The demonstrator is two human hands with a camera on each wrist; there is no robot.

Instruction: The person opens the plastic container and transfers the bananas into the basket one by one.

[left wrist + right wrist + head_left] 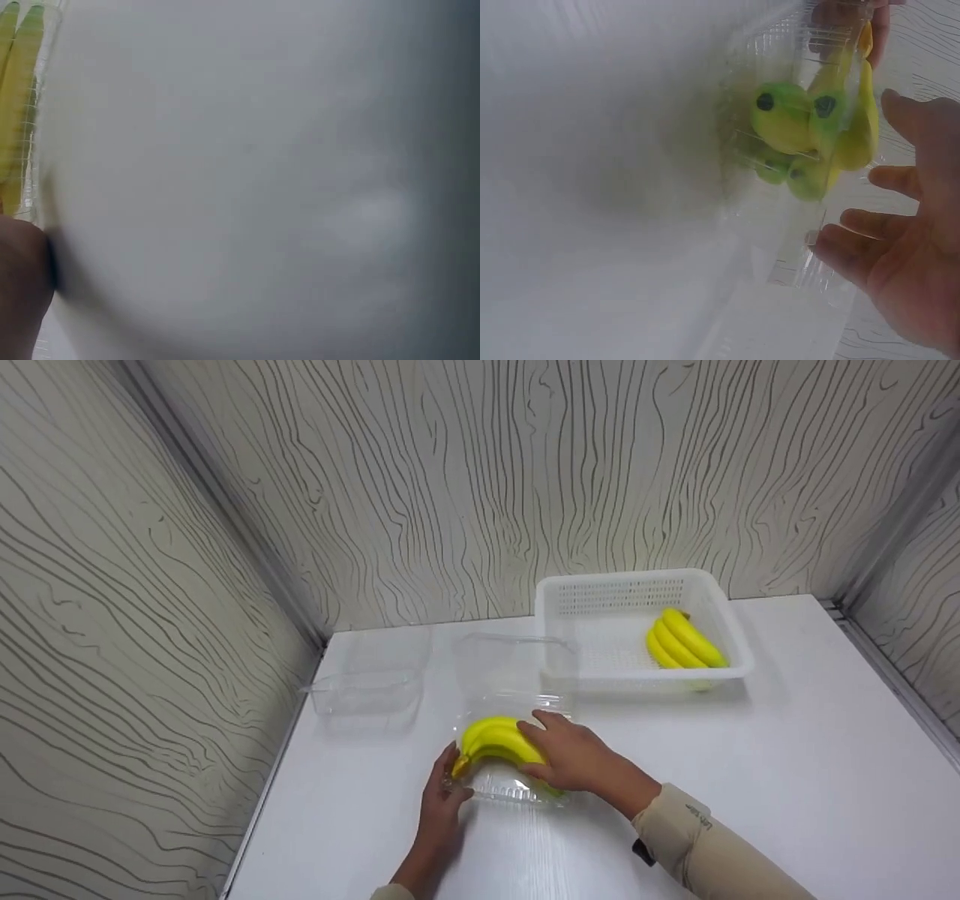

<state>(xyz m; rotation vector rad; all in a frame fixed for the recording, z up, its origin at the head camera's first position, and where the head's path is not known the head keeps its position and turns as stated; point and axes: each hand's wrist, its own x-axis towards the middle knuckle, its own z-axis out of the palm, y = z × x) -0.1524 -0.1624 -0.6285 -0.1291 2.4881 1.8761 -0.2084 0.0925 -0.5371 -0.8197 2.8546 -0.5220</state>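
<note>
A bunch of yellow bananas point(499, 735) lies in a clear plastic clamshell box point(510, 791) whose lid stands raised at the back. In the right wrist view, the dark-tipped green ends of the bananas point(784, 124) show through the box wall. My left hand point(444, 791) grips the box's left side by the banana stem, thumb at the front. Over the right end of the bunch reaches my right hand point(574, 754), its fingers spread and loosely bent in the right wrist view. Only a small part of the left hand point(21, 281) shows in the left wrist view.
Behind to the right, a white perforated basket point(637, 673) holds another banana bunch point(682, 641). A second clear plastic box point(367, 697) stands open at the back left of the white table point(712, 757). Wood-patterned panels point(465, 495) close off the back and sides.
</note>
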